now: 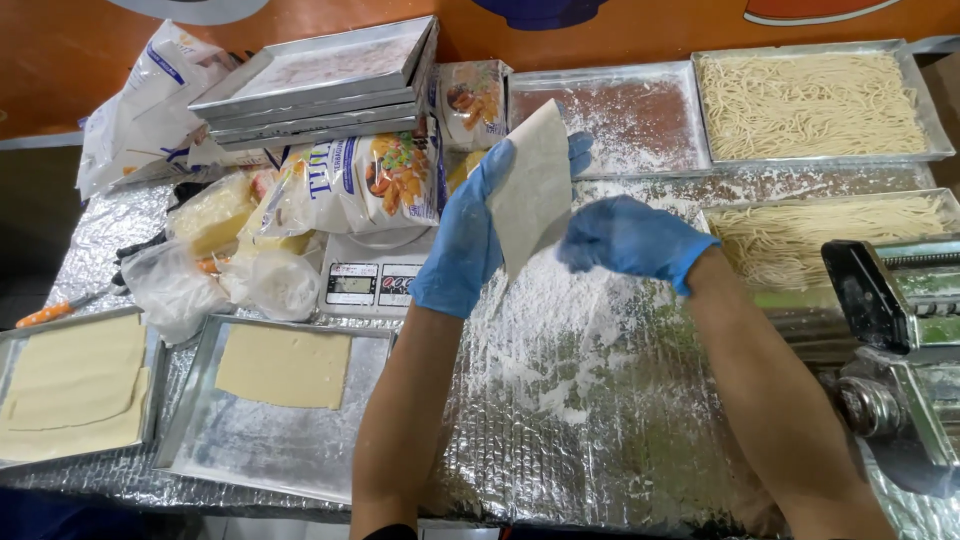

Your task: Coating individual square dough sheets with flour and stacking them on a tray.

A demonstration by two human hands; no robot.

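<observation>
**Dough sheet lifted above floured foil**

Held up off the floured foil table (600, 400), probably so loose flour falls away; left hand (462, 240) fingers closed around dough sheet (530, 185) edge; right hand (632, 238) curled loosely, just beside its lower corner; contact unclear.

Both forearms are reaching up from the near edge, bare below blue gloves. Left hand (462, 240) is rising upright, fingers spread flat and extended. Right hand (632, 240) is curling loosely, knuckles pointing left, close beside it.
</observation>
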